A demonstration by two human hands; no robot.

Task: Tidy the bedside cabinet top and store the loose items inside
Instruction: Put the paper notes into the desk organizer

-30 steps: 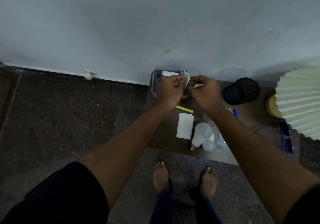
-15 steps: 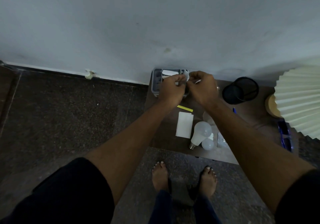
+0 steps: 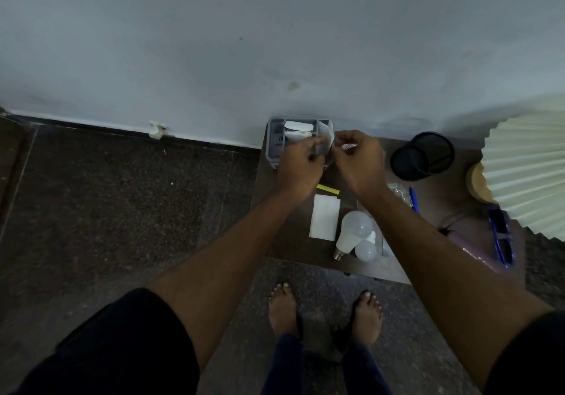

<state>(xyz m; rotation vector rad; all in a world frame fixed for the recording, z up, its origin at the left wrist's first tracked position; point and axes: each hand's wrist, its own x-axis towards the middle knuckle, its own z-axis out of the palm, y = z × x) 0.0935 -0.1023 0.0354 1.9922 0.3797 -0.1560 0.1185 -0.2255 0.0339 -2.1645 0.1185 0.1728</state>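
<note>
left hand [image 3: 301, 165] and right hand [image 3: 360, 162], the latter pinching a small pale piece [image 3: 348, 146], have eased apart over the grey tray [image 3: 273, 147] at the cabinet top's back-left corner; fingertips met 1 s ago, narrow gap now; white paper scrap [image 3: 327, 131] shows a bit more above left grip

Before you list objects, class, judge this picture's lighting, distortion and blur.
Head view: dim, flat light muddies the cabinet top; the wide lens bows the skirting; blur leaves the scrap in the left hand and the pale bit in the right hand unidentifiable.
</note>
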